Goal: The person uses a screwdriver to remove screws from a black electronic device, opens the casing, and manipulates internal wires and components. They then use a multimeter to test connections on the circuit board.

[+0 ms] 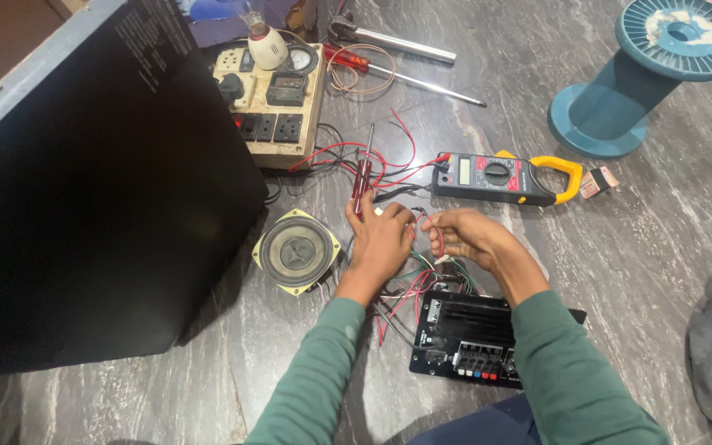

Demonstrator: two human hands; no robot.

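Wires (409,284), thin and red, black and green, fan out from under your hands across the veined grey stone floor (636,247). Your left hand (381,243) is curled shut around the translucent red handle of a slim screwdriver (362,177), whose steel shaft points away from you, up toward the socket board. Your right hand (467,239) sits just beside it, thumb and fingers pinched together on what looks like the bare end of a wire, though the strand is too fine to tell for sure. Directly below both hands lies a flat black amplifier board (471,334) with a ribbed heat sink and a row of small coloured terminals along its near edge. Left of your left wrist rests a round speaker (296,251) with a dark cone in a squarish yellowed metal frame. Beyond your fingers lies a black clamp meter (504,177) with a yellow jaw, touching the red leads. A cream wooden socket board (274,103) carries a bulb, and a large matte black cabinet (100,189) stands at your left. A teal plastic spool (644,78) stands well apart, far right.
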